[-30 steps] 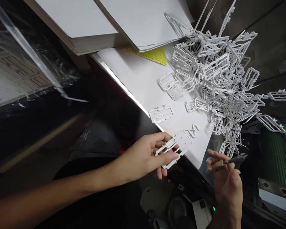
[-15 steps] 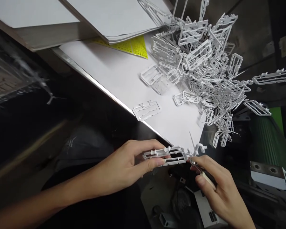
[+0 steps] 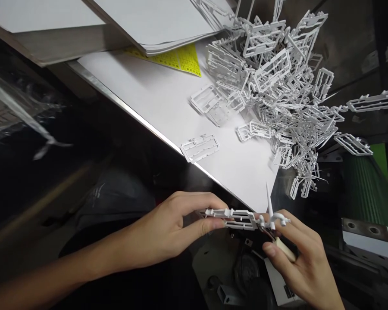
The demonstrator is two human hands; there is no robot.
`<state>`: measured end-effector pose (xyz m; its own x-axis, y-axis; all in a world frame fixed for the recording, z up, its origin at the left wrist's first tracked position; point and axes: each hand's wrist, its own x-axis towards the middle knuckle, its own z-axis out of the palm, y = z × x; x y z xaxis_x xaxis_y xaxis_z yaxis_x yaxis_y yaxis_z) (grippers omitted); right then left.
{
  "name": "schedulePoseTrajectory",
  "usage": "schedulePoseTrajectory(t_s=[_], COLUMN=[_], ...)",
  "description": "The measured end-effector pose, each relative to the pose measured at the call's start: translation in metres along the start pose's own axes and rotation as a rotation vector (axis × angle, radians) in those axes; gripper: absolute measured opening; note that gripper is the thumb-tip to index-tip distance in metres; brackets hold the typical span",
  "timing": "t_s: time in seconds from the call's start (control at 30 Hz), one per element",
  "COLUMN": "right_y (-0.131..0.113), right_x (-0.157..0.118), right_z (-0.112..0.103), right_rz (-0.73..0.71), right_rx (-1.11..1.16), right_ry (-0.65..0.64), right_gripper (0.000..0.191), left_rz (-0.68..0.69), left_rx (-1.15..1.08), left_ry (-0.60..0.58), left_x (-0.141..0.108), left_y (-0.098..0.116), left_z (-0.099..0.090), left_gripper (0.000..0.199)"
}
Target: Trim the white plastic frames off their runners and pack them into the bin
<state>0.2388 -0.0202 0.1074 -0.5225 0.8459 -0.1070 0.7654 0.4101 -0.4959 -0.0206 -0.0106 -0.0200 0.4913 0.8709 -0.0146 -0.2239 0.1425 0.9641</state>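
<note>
Between thumb and fingers, my left hand point(image 3: 177, 224) pinches a white plastic frame point(image 3: 241, 219) by its left part. A thin spike and a curved hook-like sprue point(image 3: 278, 220) rise at the frame's right end. My right hand point(image 3: 305, 254) is closed round a small cutting tool point(image 3: 283, 249) with a pale handle, and its metal tip is at the joint between frame and sprue. A single white frame point(image 3: 200, 148) lies on the white tabletop point(image 3: 148, 94) near its metal edge.
A large tangled heap of white plastic frames point(image 3: 278, 82) covers the table's right side. Stacked white sheets point(image 3: 158, 21) lie at the top, over a yellow printed sheet point(image 3: 189, 60). A metal block with holes point(image 3: 362, 228) and dark machine parts stand at the lower right.
The held frame has tilted to a more edge-on view and lowered slightly, its sprue shifting right and down. Both hands stay closed on their items, with my right hand moved slightly.
</note>
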Motion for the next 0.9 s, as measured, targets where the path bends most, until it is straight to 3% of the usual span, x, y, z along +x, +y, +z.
schedulePoseTrajectory(t_s=[0.9], right_y=[-0.0011], right_x=[0.0017], right_z=[-0.0012], right_rz=[-0.052], right_rx=[0.004], right_ry=[-0.039], right_gripper=[0.027], left_rz=[0.038], left_rx=[0.022], left_ry=[-0.016], left_x=[0.0003], left_y=[0.0002], left_z=[0.0034], left_gripper=[0.02])
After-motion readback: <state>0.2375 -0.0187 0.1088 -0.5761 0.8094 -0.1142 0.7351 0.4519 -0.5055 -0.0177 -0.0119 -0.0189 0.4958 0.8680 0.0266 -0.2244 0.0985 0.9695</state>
